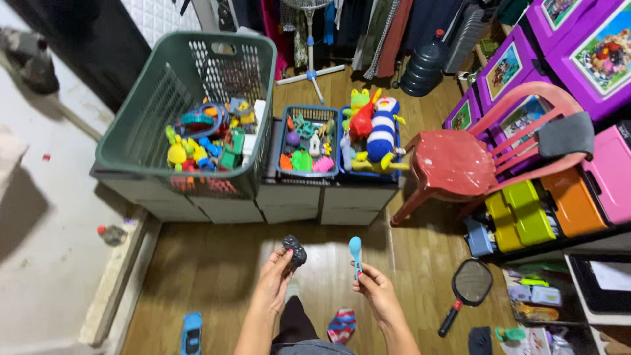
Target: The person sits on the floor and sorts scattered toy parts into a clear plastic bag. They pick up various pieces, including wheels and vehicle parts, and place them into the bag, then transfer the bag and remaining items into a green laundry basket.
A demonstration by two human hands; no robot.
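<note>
Your left hand (275,275) is closed around a small dark grey plastic toy (295,250), pinched at the fingertips and held above the brown wooden floor (210,263). Your right hand (373,284) grips the stem of a light blue plastic spoon (355,254), bowl up, just at 3 o'clock of the toy. At 12 o'clock from both hands sits a small blue slatted basket (307,142) of mixed toys; at 11 o'clock, a large green plastic laundry basket (187,112), also holding toys. A red plastic chair (460,161) stands at 2 o'clock, and a dark round racket (468,289) lies at 3 o'clock.
</note>
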